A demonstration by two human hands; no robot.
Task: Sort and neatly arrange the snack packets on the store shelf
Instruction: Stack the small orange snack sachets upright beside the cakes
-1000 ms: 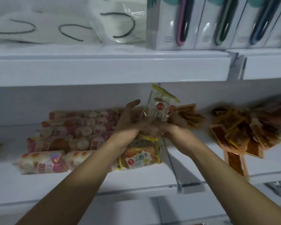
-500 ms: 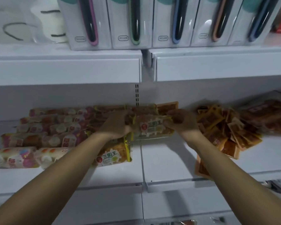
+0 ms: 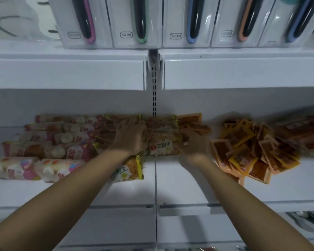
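Nearest me, both forearms reach up from the bottom corners toward the middle shelf. Just past the left forearm, a yellow-edged packet lies flat near the shelf's front, beside the seam between the two shelf boards. To its left, pink rolls lie in rows going back to the wall.

My left hand is on the left end of the bread packet, fingers bent over it, and my right hand has the right end, fingers curled against the wrapper; both look to be grasping it, though blur softens the fingertips. The bread packet lies flat across the seam, its label facing me, on top of more yellow-edged packets stacked behind and beneath it.

Right of my right hand, an orange heap of small sachets sprawls in disorder, some hanging near the shelf edge. A few more orange sachets lie by the back wall, just behind the bread packet.

Farther up, the upper shelf carries a row of white boxes, each showing a dark handle edged in pink, green, blue or orange.
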